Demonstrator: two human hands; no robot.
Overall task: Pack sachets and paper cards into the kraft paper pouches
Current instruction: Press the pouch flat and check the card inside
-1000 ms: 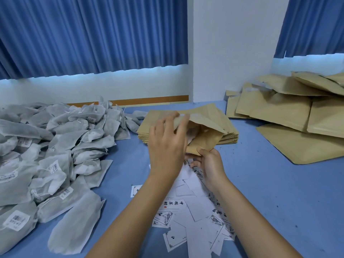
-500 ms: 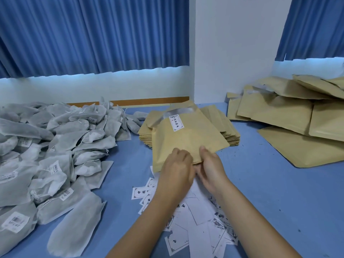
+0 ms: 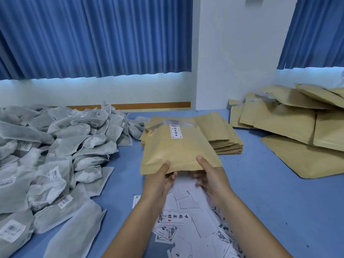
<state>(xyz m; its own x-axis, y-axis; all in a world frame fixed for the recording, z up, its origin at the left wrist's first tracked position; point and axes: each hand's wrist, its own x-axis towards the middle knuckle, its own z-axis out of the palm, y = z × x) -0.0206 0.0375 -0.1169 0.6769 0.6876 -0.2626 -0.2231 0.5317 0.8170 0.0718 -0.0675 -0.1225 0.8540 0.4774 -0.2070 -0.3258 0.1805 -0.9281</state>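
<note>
Raised from before, the labelled tan kraft paper pouch hovers above scattered white paper cards; left hand and right hand pinch its near edge, thumbs on top, probably settling contents

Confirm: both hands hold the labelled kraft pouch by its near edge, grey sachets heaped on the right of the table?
No. The head view shows the grey sachets heaped on the left of the table; the left hand and right hand do hold the labelled kraft pouch by its near edge.
</note>
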